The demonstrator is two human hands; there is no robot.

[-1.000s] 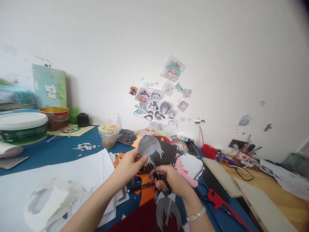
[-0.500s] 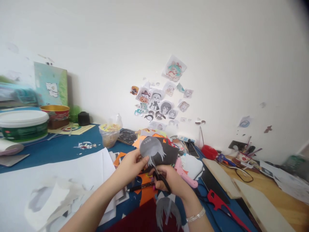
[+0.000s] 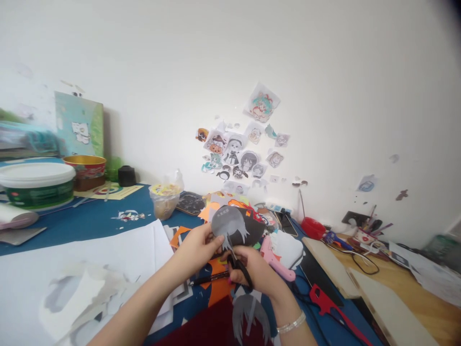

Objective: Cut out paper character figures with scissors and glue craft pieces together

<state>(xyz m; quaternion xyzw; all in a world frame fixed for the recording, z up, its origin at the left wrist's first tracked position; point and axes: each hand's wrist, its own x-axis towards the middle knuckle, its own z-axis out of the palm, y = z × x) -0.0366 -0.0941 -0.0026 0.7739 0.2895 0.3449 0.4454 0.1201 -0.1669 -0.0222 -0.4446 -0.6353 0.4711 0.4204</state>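
Near the centre, a grey hair-shaped paper cutout (image 3: 230,225) with jagged lower strands is pinched between the thumb and fingers of my left hand (image 3: 205,242). The fingers of my right hand (image 3: 248,266) are wrapped round black-handled scissors (image 3: 245,275). Their blades point up at the cutout's lower strands; whether they touch the paper is hard to tell. Below my right hand, a second grey hair-shaped cutout (image 3: 239,319) lies over dark red material (image 3: 205,327). A black pen (image 3: 209,278) lies just below my left hand.
White paper sheets (image 3: 126,250) with scraps cover the left front. A plastic cup (image 3: 163,199) and a green-and-white tub (image 3: 39,192) stand behind. Right of my hands are a pink glue gun (image 3: 275,262), a red tool (image 3: 334,310) and boards (image 3: 389,307). Paper pictures hang on the wall.
The view has shifted slightly, so most things appear a little to the right. Both hands keep their grip on the cutout and the scissors, with hardly any other difference.
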